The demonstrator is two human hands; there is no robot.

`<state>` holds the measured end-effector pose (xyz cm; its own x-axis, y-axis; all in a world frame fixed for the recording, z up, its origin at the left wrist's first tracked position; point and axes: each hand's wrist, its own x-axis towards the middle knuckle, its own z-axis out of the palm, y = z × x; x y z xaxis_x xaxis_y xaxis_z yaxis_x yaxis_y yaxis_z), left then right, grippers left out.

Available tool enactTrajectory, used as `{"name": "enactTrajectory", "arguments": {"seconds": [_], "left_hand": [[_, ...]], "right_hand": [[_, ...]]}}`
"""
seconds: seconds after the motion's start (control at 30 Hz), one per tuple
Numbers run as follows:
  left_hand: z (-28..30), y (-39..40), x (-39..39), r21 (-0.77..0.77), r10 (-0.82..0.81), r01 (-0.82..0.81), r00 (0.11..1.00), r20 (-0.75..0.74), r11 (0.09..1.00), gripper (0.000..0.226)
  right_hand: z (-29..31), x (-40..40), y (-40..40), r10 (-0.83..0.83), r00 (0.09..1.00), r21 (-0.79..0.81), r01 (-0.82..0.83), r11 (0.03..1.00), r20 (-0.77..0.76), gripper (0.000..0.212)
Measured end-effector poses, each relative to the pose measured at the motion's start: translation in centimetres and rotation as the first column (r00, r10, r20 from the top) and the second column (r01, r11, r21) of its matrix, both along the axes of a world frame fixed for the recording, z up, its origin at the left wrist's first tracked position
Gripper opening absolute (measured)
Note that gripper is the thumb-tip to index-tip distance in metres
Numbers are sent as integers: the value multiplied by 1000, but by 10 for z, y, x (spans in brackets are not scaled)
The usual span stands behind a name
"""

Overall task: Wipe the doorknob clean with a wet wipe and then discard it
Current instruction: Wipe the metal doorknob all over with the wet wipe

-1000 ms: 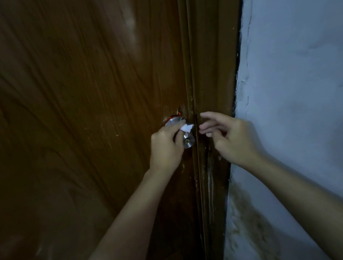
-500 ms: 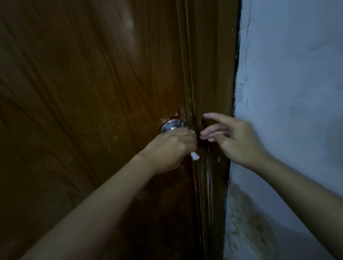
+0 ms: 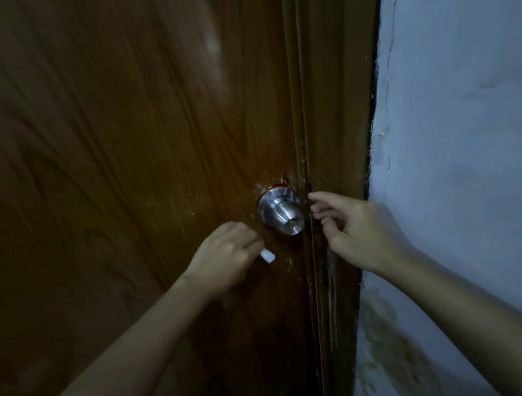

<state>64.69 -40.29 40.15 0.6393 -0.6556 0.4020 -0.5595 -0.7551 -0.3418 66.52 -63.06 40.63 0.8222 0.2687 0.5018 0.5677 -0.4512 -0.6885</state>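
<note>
The fingers [image 3: 245, 237] of the left hand [image 3: 224, 256] are curled shut around a wet wipe [image 3: 268, 256], and only a small white end of it pokes out below the knuckles, just beside and below the doorknob [image 3: 281, 211]. The hand is clear of the knob, not touching it. The right hand [image 3: 354, 228] hangs beside the door frame [image 3: 326, 121], its fingers loosely spread and holding nothing.

The wipe is likely very light, soft and limp, damp enough to cling to skin, so it takes no force to hold; bunched in the fist it gives a firm pad for rubbing, and for discarding a pinch on the exposed end would do. It could tear if dragged over the chipped wood near the latch.

The doorknob is a round, brushed metal piece with a flat rose plate against the brown door [image 3: 112, 151] and a small keyhole in its face. It looks smooth and rigid, probably slippery once wet. Cupping the wipe around the ball and twisting would seem the surest way to cover it. 1 orange chip shows in the wood just above the plate.
</note>
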Motion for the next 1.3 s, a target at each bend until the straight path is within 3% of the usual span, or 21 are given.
{"name": "enactTrajectory", "arguments": {"seconds": [0.07,0.1,0.13,0.2,0.27,0.47,0.53,0.67,0.8,1.0,1.17,1.3], "left_hand": [[-4,6,2,-292,101,-87,994,34,952,29],[-1,1,-1,-464,131,-111,991,11,879,27],[1,-5,1,-635,143,-123,990,-20,763,26],[3,-17,9,-826,191,-194,976,-106,529,22],[2,-26,14,-881,207,-240,964,-167,407,14],[-4,-43,31,-907,230,-229,961,-153,354,9],[-8,-41,32,-892,239,-233,960,-147,386,8],[-13,-30,33,-784,241,-254,961,-137,566,7],[17,-35,41,-837,241,-139,971,-9,530,5],[20,-44,49,-777,194,-92,980,39,622,15],[7,-28,52,-421,114,24,947,299,907,12],[0,-3,47,-33,30,-17,906,423,999,36]], "right_hand": [[-3,5,12,17,1000,-40,-16,999,8,48],[-5,7,18,21,1000,-59,-21,998,6,51],[-5,9,23,22,1000,-70,-22,997,-1,54],[-7,12,29,15,1000,-47,-16,999,-22,54],[-9,15,30,15,999,12,-15,1000,-43,50],[-11,22,29,21,999,51,-19,999,-33,44],[-11,23,27,26,999,55,-25,998,-19,40],[-12,26,26,47,999,81,-45,996,-13,39],[-8,26,27,68,997,86,-66,994,-29,38],[-7,27,25,68,996,77,-63,995,-61,39],[-10,28,25,78,995,93,-72,993,-66,38],[-12,29,25,75,996,100,-70,993,-55,38]]}}
